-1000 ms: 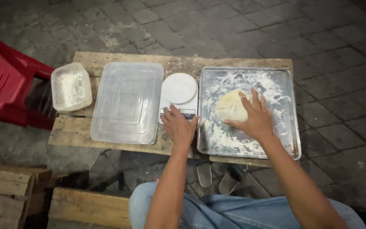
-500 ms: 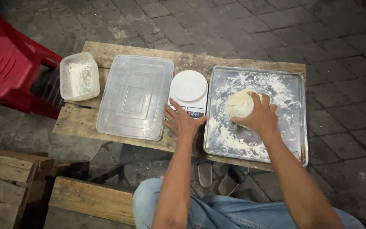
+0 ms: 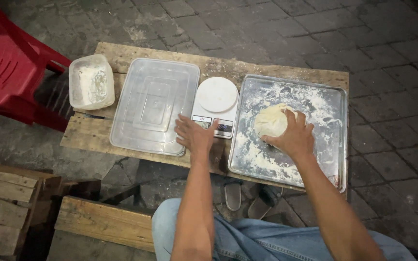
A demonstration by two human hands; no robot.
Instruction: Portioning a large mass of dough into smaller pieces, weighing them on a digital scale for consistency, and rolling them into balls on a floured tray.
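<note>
Dough ball [image 3: 270,121], pale and rounded, sits on the floured metal baking tray [image 3: 332,145] at the right end of the low wooden table [image 3: 122,55], and I have my right hand [image 3: 293,137] cupped over its near side, fingers curled around it and thumb against its lower edge. My left hand [image 3: 194,135] lies flat with fingers spread wide and holding nothing, its fingertips at the front edge of the white kitchen scale [image 3: 215,106], just over the display, and its outer side close to the corner of the clear plastic lid [image 3: 153,104].

As I judge it, the dough is already gathered into one smooth lump, and loose flour is smeared across the tray around it. The scale's round platform is bare, so nothing is being weighed. The clear lid lies flat on the table between the scale and a small white tub [image 3: 91,81] that holds what looks like flour or a white paste; I cannot tell which.

A red plastic chair [image 3: 6,72] stands off the table's left end on the paved ground. Wooden pallets [image 3: 102,220] lie at the lower left, and a pair of sandals [image 3: 247,195] shows under the table's near edge above my denim-covered knees [image 3: 247,239].
</note>
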